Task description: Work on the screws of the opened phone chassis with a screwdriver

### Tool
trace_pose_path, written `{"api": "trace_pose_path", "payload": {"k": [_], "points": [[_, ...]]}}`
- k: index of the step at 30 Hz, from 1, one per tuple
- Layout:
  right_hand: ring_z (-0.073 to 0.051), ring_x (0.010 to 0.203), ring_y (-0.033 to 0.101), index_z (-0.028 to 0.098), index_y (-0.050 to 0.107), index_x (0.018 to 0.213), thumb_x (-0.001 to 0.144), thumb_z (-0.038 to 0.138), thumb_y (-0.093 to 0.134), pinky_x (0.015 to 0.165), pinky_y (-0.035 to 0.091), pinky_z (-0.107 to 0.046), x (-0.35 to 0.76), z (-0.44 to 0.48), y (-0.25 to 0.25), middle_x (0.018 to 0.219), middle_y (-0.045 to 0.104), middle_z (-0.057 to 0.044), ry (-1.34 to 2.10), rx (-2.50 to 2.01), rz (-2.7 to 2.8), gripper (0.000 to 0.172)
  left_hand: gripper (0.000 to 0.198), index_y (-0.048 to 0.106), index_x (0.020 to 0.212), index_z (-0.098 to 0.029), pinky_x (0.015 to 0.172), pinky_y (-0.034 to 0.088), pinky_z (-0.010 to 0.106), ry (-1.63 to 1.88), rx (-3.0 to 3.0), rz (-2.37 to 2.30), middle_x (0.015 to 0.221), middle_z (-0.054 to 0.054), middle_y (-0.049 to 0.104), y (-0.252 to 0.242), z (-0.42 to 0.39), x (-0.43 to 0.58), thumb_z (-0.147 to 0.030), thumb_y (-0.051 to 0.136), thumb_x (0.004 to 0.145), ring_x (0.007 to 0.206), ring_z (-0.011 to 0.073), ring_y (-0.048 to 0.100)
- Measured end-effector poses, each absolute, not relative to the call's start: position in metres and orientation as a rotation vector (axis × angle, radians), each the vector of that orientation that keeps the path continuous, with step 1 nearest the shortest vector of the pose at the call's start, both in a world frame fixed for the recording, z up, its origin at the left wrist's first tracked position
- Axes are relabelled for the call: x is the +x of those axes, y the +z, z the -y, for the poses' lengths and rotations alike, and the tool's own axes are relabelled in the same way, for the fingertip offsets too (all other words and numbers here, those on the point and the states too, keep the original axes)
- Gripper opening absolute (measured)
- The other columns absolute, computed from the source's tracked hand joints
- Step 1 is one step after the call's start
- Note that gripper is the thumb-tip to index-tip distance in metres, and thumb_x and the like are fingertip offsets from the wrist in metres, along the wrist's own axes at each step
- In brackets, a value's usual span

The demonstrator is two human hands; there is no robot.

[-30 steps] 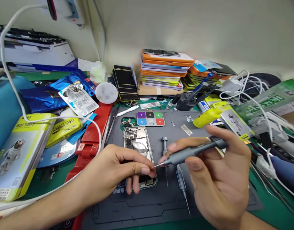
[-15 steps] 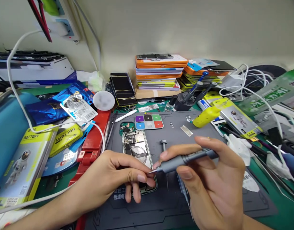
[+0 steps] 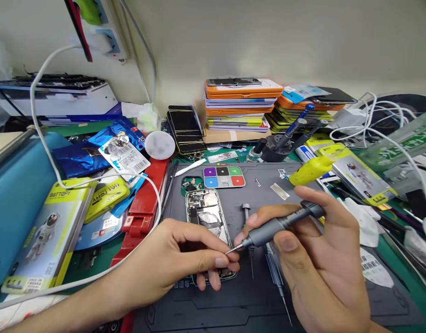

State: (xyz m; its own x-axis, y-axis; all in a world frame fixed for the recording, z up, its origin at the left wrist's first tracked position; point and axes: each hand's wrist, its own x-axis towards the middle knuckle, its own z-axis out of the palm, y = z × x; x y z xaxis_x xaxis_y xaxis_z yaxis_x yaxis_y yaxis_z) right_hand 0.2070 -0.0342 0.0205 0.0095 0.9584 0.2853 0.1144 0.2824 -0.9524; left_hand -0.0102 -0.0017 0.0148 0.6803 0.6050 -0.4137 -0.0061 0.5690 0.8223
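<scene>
An opened phone (image 3: 208, 215) lies on a dark grey work mat (image 3: 234, 296), its insides showing. My left hand (image 3: 178, 261) rests over the phone's near end, thumb and forefinger pinched together at the tip of a grey electric screwdriver (image 3: 278, 224). What the pinch holds is too small to make out. My right hand (image 3: 317, 259) grips the screwdriver like a pen, its bit pointing left toward my left fingertips. Two slim screwdrivers (image 3: 275, 273) lie on the mat under my right hand.
A coloured screw tray (image 3: 224, 176) sits beyond the phone. A yellow tool (image 3: 310, 169), stacked phone boxes (image 3: 239, 104), battery boxes (image 3: 48, 231), a red case (image 3: 141, 203) and white cables (image 3: 390, 138) crowd the green desk around the mat.
The camera view has shifted slightly, so everything sits a little further right. Both hands keep their pose, with the screwdriver tip still at my left fingertips.
</scene>
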Motion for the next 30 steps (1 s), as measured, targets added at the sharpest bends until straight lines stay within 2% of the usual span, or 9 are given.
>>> {"api": "trace_pose_path", "payload": {"k": [3,8,14,19,24,30], "points": [[-0.007,0.088,0.073,0.042,0.037,0.142,0.098,0.022,0.043,0.08,0.068,-0.022,0.2074,0.0332,0.0213,0.101,0.067,-0.001,0.952,-1.102,1.37,0.049,0.026,0.084,0.107,-0.02,0.068,0.054,0.01,0.393,0.927,-0.754,0.104,0.004,0.078,0.0169,0.0003,-0.0097,-0.042,0.077,0.094,0.075,0.0041,0.069],[-0.01,0.083,0.073,0.043,0.036,0.142,0.098,0.022,0.043,0.074,0.069,-0.029,0.2052,0.0328,0.0235,0.103,0.066,-0.002,0.963,-1.108,1.357,0.049,0.027,0.084,0.109,-0.023,0.065,0.053,0.007,0.385,0.95,-0.777,0.102,0.002,0.078,0.0196,0.0007,-0.009,-0.044,0.075,0.095,0.073,0.003,0.069],[-0.008,0.087,0.073,0.043,0.037,0.142,0.097,0.018,0.043,0.077,0.068,-0.024,0.2036,0.0338,0.023,0.103,0.067,-0.002,0.939,-1.078,1.354,0.052,0.025,0.085,0.107,-0.024,0.066,0.053,0.007,0.398,0.941,-0.769,0.102,0.002,0.078,0.0178,0.0014,-0.0096,-0.044,0.075,0.095,0.072,0.0028,0.068],[-0.011,0.088,0.074,0.044,0.039,0.142,0.097,0.02,0.046,0.079,0.069,-0.031,0.2057,0.0351,0.0194,0.104,0.068,-0.002,0.91,-1.113,1.323,0.052,0.027,0.085,0.107,-0.023,0.068,0.055,0.009,0.405,0.928,-0.772,0.1,0.002,0.078,0.017,0.0011,-0.0108,-0.046,0.073,0.096,0.073,0.004,0.069],[-0.008,0.092,0.073,0.042,0.039,0.142,0.095,0.014,0.046,0.081,0.068,-0.026,0.2029,0.0367,0.0193,0.104,0.068,-0.002,0.839,-1.077,1.342,0.055,0.023,0.085,0.106,-0.026,0.07,0.055,0.009,0.411,0.929,-0.76,0.099,0.0,0.078,0.0178,-0.0003,-0.011,-0.044,0.074,0.096,0.074,0.0037,0.069],[-0.008,0.087,0.073,0.042,0.039,0.141,0.096,0.017,0.044,0.079,0.069,-0.025,0.2028,0.0357,0.0198,0.104,0.068,-0.001,0.919,-1.075,1.328,0.052,0.026,0.085,0.108,-0.024,0.072,0.054,0.009,0.404,0.949,-0.751,0.102,0.001,0.078,0.0178,0.0,-0.0124,-0.044,0.074,0.096,0.074,0.0029,0.067]]}}
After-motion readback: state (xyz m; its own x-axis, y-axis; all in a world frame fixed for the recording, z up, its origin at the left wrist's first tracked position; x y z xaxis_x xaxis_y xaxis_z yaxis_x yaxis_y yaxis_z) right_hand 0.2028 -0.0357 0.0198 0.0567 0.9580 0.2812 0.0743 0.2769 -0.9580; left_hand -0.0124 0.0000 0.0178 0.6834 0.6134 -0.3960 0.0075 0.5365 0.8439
